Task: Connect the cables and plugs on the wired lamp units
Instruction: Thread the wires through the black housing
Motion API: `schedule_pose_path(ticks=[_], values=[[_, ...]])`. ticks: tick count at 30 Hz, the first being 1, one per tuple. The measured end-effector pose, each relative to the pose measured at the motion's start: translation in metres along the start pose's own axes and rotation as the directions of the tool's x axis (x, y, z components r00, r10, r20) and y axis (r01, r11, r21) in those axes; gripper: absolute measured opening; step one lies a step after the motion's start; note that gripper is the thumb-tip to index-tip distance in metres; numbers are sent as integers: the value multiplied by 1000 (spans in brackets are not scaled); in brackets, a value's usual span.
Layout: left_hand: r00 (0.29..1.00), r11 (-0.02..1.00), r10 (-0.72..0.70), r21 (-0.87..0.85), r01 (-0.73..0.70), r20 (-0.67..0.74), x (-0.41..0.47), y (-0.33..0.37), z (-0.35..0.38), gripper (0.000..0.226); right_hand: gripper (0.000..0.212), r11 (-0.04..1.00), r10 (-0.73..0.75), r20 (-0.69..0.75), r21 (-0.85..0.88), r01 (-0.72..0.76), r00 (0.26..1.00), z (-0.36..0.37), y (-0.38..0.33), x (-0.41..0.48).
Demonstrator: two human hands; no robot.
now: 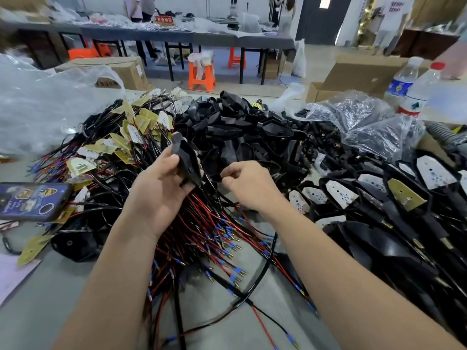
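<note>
Standing over the bench, a person has the left hand (156,190) wrapped round a black shell (186,161), lifted just above the heap and tilted with its narrow end up. The right hand (243,184) sits just beside it, fingers curled in tight with the tips pressed together. It looks to be pinching one of the wires (206,192) that trail from under the shell, though the strand itself is too thin to make out for certain.

So one unit is in hand and, I would judge, partway through: shell picked, lead being fed or mated, nothing yet set down.

As for the whole job, it seems well short of finished. To the person's right lie the units (409,195) that look complete, each with a white or yellow board seated in a shell and its cable attached. To the left a big tangle of loose boards (118,145) waits, and their red and black leads spill toward the person, ending in blue-sleeved plugs (227,238). Behind the hands a heap of empty shells (242,132) stands untouched, with bagged black parts (366,117) beyond it. The unwired stock plainly outweighs the done pile.

A phone (32,200) lies at the left edge, and two bottles (419,89) stand far right.
</note>
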State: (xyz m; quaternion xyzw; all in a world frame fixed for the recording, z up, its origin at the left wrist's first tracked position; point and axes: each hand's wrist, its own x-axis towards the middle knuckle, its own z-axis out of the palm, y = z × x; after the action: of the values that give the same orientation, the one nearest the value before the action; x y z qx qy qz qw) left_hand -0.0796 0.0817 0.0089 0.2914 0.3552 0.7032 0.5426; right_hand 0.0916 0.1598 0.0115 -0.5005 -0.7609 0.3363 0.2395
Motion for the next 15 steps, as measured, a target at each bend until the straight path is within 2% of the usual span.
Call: schedule_pose_path(ticks=[3,7,11,13,15], values=[[996,998,22,-53,-26,-85,4,2,-9,35,18,991,13,87,-137,-1,996,10,-11,3],[996,1000,13,-17,-14,-85,5,0,-12,36,20,984,21,57,-178,-11,998,3,-15,8],[994,1000,14,-10,-15,-105,6,-2,-13,37,17,996,90,144,-5,-90,986,-8,-16,5],[994,1000,12,-11,-13,-111,7,-2,-13,39,13,994,109,213,4,-112,971,-14,-17,4],[994,1000,11,-4,-11,-106,8,-3,-13,40,20,993,104,267,17,-113,958,-19,-20,2]])
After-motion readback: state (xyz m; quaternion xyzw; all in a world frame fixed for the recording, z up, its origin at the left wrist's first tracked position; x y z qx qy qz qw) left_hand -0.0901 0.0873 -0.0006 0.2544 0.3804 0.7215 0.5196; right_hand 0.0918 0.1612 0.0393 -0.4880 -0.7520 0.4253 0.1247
